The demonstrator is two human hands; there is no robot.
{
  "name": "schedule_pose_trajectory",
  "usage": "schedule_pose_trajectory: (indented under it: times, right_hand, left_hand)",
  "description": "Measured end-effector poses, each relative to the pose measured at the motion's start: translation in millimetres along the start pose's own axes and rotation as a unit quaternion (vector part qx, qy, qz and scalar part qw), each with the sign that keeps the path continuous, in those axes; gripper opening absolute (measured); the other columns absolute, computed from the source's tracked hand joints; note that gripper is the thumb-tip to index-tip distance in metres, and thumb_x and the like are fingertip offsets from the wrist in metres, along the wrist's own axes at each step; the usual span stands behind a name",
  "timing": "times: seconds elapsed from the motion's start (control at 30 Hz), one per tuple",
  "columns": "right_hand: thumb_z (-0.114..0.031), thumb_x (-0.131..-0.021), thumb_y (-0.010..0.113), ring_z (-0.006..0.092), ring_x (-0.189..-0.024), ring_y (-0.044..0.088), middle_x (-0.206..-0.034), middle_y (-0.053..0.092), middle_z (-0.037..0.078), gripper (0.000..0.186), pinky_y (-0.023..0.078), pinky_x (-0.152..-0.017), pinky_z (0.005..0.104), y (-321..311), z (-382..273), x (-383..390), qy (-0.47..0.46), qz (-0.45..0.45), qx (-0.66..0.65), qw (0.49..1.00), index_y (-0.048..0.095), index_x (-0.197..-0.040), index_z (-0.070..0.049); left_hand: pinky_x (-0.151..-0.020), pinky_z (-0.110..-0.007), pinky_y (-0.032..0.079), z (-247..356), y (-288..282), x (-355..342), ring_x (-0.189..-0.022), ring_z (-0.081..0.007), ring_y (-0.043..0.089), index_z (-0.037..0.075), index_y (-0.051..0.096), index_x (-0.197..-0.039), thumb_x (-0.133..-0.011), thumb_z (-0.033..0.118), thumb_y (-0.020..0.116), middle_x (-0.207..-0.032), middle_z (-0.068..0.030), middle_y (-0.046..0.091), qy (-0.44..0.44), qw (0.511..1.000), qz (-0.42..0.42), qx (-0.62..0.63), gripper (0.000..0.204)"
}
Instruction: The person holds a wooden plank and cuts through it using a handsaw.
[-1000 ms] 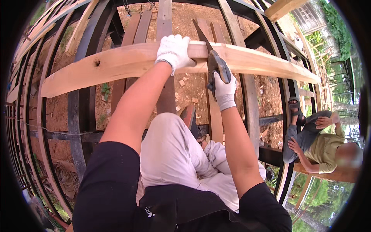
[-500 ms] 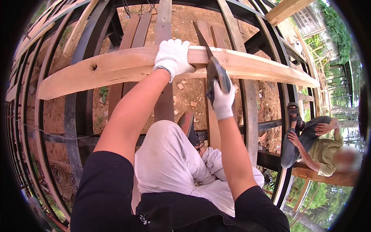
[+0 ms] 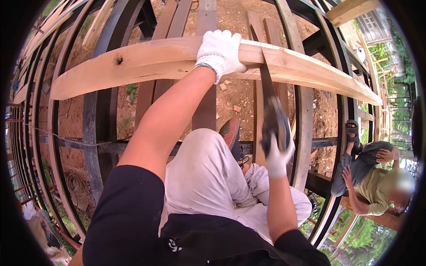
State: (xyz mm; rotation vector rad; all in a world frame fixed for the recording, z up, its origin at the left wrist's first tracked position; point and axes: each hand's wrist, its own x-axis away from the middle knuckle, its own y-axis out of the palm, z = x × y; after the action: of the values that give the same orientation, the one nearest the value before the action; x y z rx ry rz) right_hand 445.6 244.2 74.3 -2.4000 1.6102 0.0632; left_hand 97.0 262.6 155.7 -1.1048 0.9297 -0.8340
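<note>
A long pale wooden beam (image 3: 151, 57) lies crosswise in front of me over the frame, with a dark knot near its left end. My left hand (image 3: 219, 52), in a white knit glove, is closed over the beam, fingers over the far edge and thumb at the near side. Just to its right, the blade of a handsaw (image 3: 268, 84) crosses the beam at a cut. My right hand (image 3: 279, 150), also gloved in white, is wrapped around the saw's dark handle on the near side of the beam.
Black metal frame bars (image 3: 93, 115) and wooden boards (image 3: 206, 106) run away from me, with gaps down to reddish ground strewn with wood chips. A person (image 3: 364, 177) sits at the right. A coiled rope (image 3: 76, 188) lies at the lower left.
My right hand has drawn the saw back toward me, so more of the blade shows on the near side of the beam. My left hand keeps its grip. The whole view has shifted slightly.
</note>
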Motion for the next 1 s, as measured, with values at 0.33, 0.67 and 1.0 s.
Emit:
schedule_pose_trajectory:
  times: [0.33, 0.67, 1.0]
  right_hand:
    - [-0.006, -0.101, 0.07, 0.0172, -0.123, 0.07, -0.141, 0.074, 0.016, 0.061, 0.056, -0.105, 0.0359, -30, -34, 51, 0.126, -0.021, 0.015, 0.992, 0.056, -0.158, 0.007]
    - [-0.009, -0.103, 0.071, 0.0181, -0.095, 0.071, -0.114, 0.073, 0.012, 0.035, 0.059, -0.08, 0.0345, 80, 5, -107, 0.07, -0.035, -0.002, 0.997, 0.066, -0.136, 0.003]
    - [-0.015, -0.086, 0.072, 0.0337, -0.143, 0.064, -0.151, 0.067, 0.029, 0.083, 0.047, -0.12, 0.0424, -48, -46, 116, -0.001, -0.065, 0.167, 0.984, 0.051, -0.163, 0.008]
  left_hand:
    - [-0.108, -0.045, 0.054, -8, 9, -1, -0.122, -0.0334, 0.07, 0.013, 0.068, -0.14, -0.074, 0.067, 0.086, -0.125, -0.0167, 0.074, 0.002, 1.0, -0.004, -0.016, 0.087]
    - [-0.097, -0.046, 0.062, 0, 8, -2, -0.11, -0.0324, 0.078, 0.012, 0.076, -0.128, -0.075, 0.067, 0.086, -0.117, -0.017, 0.079, 0.0, 0.999, -0.012, -0.035, 0.077]
    - [-0.1, -0.048, 0.058, 3, 20, -4, -0.109, -0.0387, 0.075, 0.005, 0.076, -0.123, -0.07, 0.065, 0.086, -0.115, -0.0211, 0.077, -0.001, 0.999, -0.002, -0.039, 0.081]
